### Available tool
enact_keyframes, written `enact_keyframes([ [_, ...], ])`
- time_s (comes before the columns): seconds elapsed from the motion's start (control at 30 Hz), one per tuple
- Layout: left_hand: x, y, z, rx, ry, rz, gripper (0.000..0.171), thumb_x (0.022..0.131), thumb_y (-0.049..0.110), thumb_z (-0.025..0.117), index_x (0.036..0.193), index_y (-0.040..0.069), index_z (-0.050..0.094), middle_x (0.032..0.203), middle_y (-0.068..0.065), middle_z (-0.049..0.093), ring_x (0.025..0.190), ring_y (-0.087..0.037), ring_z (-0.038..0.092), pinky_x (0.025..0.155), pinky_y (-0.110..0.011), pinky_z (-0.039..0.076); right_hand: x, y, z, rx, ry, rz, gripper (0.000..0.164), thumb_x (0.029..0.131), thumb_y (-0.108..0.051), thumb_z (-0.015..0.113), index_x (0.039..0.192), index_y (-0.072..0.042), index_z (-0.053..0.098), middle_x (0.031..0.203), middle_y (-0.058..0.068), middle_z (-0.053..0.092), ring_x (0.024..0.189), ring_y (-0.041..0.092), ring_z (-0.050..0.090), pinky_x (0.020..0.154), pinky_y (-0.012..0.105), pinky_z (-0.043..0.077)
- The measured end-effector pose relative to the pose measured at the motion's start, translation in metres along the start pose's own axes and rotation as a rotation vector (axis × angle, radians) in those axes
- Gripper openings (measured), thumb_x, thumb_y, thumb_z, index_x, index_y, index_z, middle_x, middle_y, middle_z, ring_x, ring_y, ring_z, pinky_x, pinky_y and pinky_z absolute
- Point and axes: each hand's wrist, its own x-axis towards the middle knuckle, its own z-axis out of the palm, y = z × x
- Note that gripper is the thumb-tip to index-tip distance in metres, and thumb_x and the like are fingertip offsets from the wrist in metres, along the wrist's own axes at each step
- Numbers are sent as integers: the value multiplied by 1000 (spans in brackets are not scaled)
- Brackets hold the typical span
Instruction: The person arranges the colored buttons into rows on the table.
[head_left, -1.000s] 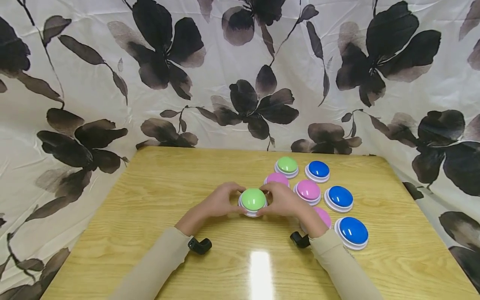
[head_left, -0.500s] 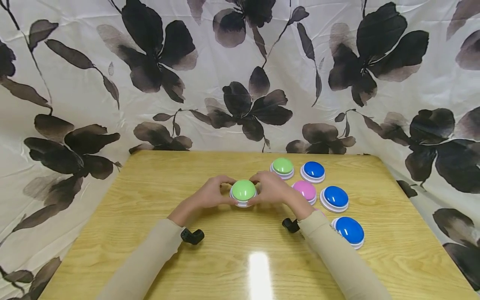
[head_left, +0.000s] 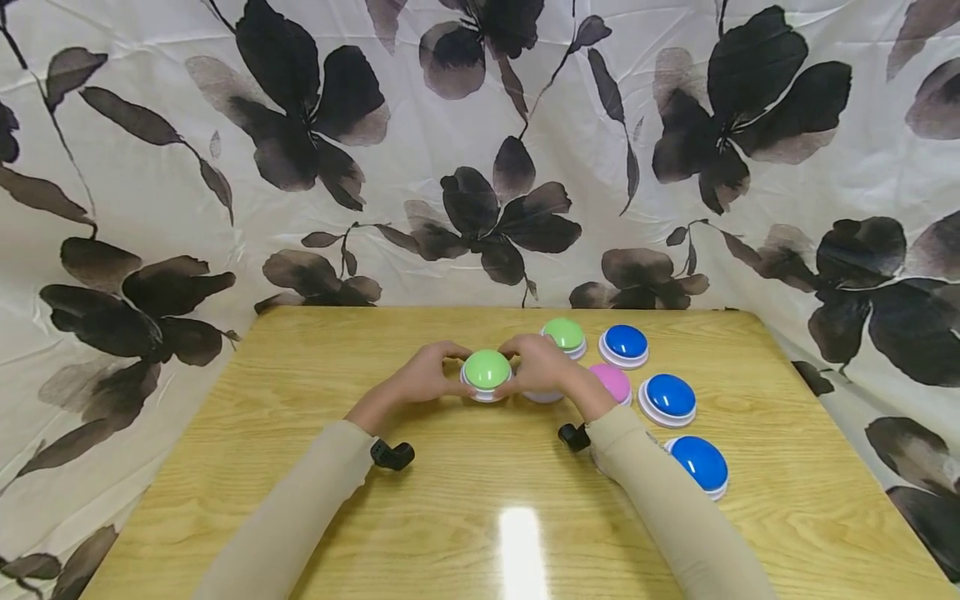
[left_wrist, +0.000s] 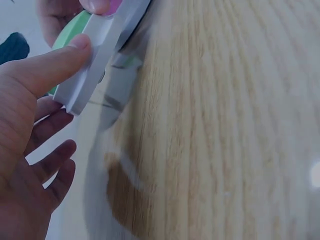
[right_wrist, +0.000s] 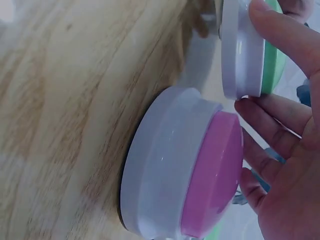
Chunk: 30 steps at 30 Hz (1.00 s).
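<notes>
Between both hands is a green dome push button [head_left: 486, 369] on a round white base. My left hand [head_left: 429, 372] pinches the base at its left side, thumb on the near face and fingers behind. At the right side my right hand [head_left: 540, 365] pinches it the same way. Both wrist views show the base tilted above the table, with a shadow and reflection beneath. A pink push button [right_wrist: 212, 175] stands on the table just below the right hand; in the head view that hand hides most of it.
Beyond the right hand is another green button [head_left: 564, 333]. Three blue buttons [head_left: 626, 341] stand in a column at the right. A second pink button [head_left: 611, 382] sits beside the right wrist. The wooden table [head_left: 360, 517] ends at a floral curtain [head_left: 420, 150].
Both hands have carried the green button away from the body and slightly left. The right hand and sleeve now cover pink buttons that showed earlier. The head view has shifted a little.
</notes>
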Motion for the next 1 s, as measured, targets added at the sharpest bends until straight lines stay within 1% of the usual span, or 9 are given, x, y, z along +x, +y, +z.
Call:
enact_keyframes([
  [0.13,0,-4,-1,8,4,-7,62,72,29,88,123,3,64,122,-8,62,118,-26,53,103,-45,39,4,0,3,28,-16,9,68,66,-48,87,120,-13,67,115,-1,67,109,17,59,96,45,36],
  [0.27,0,-7,1,14,8,-5,61,72,28,88,122,3,65,120,-8,63,117,-25,54,102,-43,40,6,3,6,51,-14,17,67,65,-47,88,120,-12,67,114,-1,67,108,17,59,97,46,36],
  [0.33,1,-9,2,3,7,-2,62,72,28,88,122,2,65,120,-8,64,117,-25,54,103,-42,40,7,4,8,53,-13,27,67,65,-47,88,119,-12,67,113,-1,67,106,17,59,97,45,36],
  [0.53,3,-12,4,-8,-26,-16,65,73,32,87,125,1,63,123,-8,63,119,-25,53,105,-41,38,9,9,13,41,-25,51,68,64,-49,88,118,-14,68,109,-3,67,104,15,59,97,43,38],
  [0.67,5,-11,4,-1,-19,-29,64,73,30,87,125,1,62,123,-10,62,120,-25,53,105,-40,38,10,10,14,43,-20,49,68,64,-49,87,119,-14,68,110,-2,67,104,15,59,96,40,41],
  [0.83,8,-12,6,11,-18,-37,65,74,31,87,125,0,62,123,-10,62,120,-25,53,104,-40,39,10,13,13,75,-30,44,68,65,-47,88,119,-12,67,111,0,67,103,16,60,94,37,44],
  [0.9,9,-13,7,15,-23,-46,66,74,32,86,126,1,61,124,-10,62,120,-24,53,104,-39,40,10,15,13,90,-42,54,68,66,-45,88,120,-11,67,111,1,67,103,16,60,93,36,45],
  [1.0,12,-14,8,17,-26,-41,66,76,35,85,127,1,61,124,-10,61,120,-26,53,103,-41,40,10,17,12,106,-50,75,69,67,-43,88,122,-9,66,113,2,66,102,16,59,92,35,46],
])
